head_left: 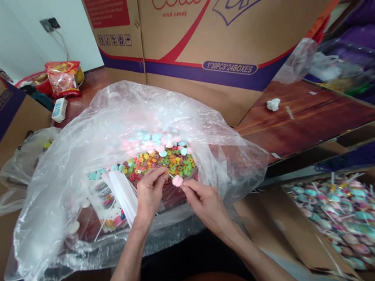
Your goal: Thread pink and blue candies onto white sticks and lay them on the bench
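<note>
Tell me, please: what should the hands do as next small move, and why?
Perhaps the left hand should slide the small orange piece along the white stick toward the pink candy: bare stick shows between them, and the right hand holds that candy.

One head-worn view — looking forward and down, close over the hands (150, 192) and tabletop (309, 111).

Pink candy (177, 181) on white stick (170, 175)

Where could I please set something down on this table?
The barest patch is the tabletop at right, bordered by the carton and plastic sheet, with a white wad and scraps. It is crowded around the candies, left hand and right hand.
</note>
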The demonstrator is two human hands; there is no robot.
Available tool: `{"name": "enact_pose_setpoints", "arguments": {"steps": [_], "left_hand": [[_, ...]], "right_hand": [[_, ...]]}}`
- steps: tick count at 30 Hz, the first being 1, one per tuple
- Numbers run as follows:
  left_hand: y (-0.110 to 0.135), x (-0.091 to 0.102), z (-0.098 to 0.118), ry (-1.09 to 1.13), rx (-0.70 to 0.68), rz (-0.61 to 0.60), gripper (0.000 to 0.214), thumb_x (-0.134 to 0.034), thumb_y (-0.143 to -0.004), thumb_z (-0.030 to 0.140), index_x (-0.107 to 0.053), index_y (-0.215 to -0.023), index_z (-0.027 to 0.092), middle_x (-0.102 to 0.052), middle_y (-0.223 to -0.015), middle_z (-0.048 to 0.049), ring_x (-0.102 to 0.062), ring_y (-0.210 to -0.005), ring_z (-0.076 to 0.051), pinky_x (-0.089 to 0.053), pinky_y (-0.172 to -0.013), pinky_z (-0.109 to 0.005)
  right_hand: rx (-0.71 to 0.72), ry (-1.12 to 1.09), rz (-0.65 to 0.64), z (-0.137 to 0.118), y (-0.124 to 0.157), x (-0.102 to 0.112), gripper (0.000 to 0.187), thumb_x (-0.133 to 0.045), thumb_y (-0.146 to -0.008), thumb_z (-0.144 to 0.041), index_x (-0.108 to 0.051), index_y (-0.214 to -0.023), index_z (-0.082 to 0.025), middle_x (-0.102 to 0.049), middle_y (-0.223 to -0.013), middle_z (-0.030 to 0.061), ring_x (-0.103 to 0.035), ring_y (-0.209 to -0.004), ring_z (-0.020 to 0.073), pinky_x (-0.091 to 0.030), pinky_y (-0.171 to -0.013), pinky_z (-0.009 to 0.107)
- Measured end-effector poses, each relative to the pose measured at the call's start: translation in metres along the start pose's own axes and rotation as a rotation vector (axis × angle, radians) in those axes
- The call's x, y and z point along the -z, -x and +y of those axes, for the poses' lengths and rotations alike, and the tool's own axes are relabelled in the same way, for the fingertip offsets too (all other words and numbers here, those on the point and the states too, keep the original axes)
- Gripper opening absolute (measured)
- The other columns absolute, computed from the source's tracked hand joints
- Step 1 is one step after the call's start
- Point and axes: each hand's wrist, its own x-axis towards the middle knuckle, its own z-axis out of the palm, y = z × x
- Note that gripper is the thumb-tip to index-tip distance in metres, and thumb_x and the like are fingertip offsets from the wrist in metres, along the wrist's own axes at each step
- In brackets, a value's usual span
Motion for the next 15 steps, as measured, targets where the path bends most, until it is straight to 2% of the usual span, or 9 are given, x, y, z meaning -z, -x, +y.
{"name": "enact_pose_setpoints", "arguments": {"steps": [3, 6, 9, 15], "left_hand": [[0.0015, -0.0005, 0.0003, 0.180, 0.154, 0.001, 0.022, -0.074, -0.079, 0.030, -0.078, -0.099, 0.022, -0.076, -0.100, -0.0052, -0.068, -0.082, -0.016, -0.054, -0.080, -0.030], [0.0005, -0.0001, 0.0012, 0.330, 0.274, 0.061, 0.030, -0.079, -0.073, 0.033, -0.078, -0.100, 0.020, -0.077, -0.098, -0.0051, -0.069, -0.081, -0.015, -0.055, -0.082, -0.031], [-0.0006, 0.0021, 0.0028, 0.342, 0.253, 0.099, 0.028, -0.080, -0.072, 0.032, -0.078, -0.097, 0.020, -0.077, -0.102, -0.0049, -0.069, -0.093, -0.018, -0.053, -0.091, -0.032], [0.0012, 0.0076, -0.0029, 0.125, 0.125, 0.113, 0.024, -0.075, -0.077, 0.028, -0.078, -0.100, 0.021, -0.077, -0.106, -0.0054, -0.070, -0.103, -0.021, -0.051, -0.100, -0.038]], "right_hand": [[-0.010, -0.039, 0.023, -0.0008, 0.0002, -0.0016, 0.026, -0.047, -0.097, -0.028, -0.064, -0.080, -0.018, -0.046, -0.060, -0.0042, -0.041, -0.054, 0.0104, -0.033, -0.055, 0.023], [-0.013, -0.090, -0.015, -0.0030, 0.0006, -0.0003, 0.029, -0.047, -0.097, -0.031, -0.062, -0.075, -0.018, -0.045, -0.059, -0.0044, -0.041, -0.053, 0.0101, -0.033, -0.054, 0.022], [-0.011, -0.107, -0.063, -0.0042, 0.0007, 0.0021, 0.031, -0.047, -0.098, -0.031, -0.059, -0.072, -0.018, -0.044, -0.059, -0.0048, -0.040, -0.053, 0.0096, -0.032, -0.054, 0.022], [-0.009, -0.104, -0.041, -0.0024, 0.0002, 0.0031, 0.031, -0.047, -0.098, -0.032, -0.059, -0.073, -0.018, -0.044, -0.061, -0.0047, -0.040, -0.055, 0.0095, -0.032, -0.056, 0.022]]}}
